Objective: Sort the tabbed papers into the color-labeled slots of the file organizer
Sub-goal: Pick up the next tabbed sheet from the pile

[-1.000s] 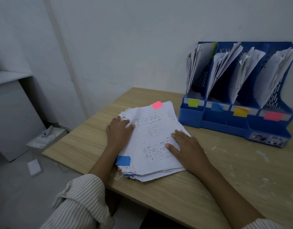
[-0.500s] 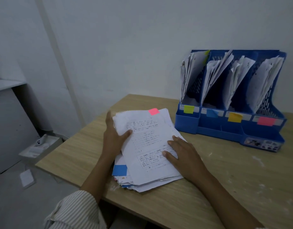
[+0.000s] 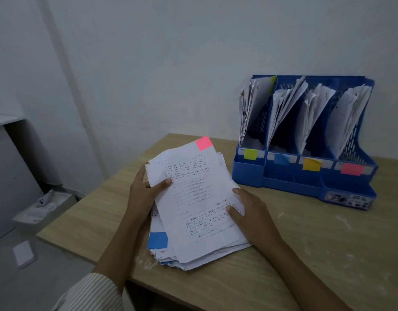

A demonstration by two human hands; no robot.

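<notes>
A stack of white printed papers [image 3: 200, 212] lies on the wooden table [image 3: 317, 248]. Its top sheet carries a pink tab [image 3: 203, 143] at the far corner, and a blue tab [image 3: 157, 240] sticks out lower down on the left. My left hand [image 3: 146, 194] grips the top sheet's left edge, thumb on top, and lifts it. My right hand [image 3: 249, 212] rests on the stack's right side with the thumb pressing the paper. The blue file organizer [image 3: 350, 191] stands at the back right, papers in each slot, labeled green [image 3: 250, 153], blue [image 3: 281, 159], yellow [image 3: 312, 164] and pink [image 3: 352, 169].
The table's left edge drops to the floor, where a low box with a white device [image 3: 44, 199] and a flat white pad [image 3: 23, 253] lie. A white cabinet [image 3: 5, 164] stands at the far left. The wall is right behind the organizer.
My left hand went from lying flat on the stack to gripping the top sheet's left edge and lifting it. The right hand stayed on the stack.
</notes>
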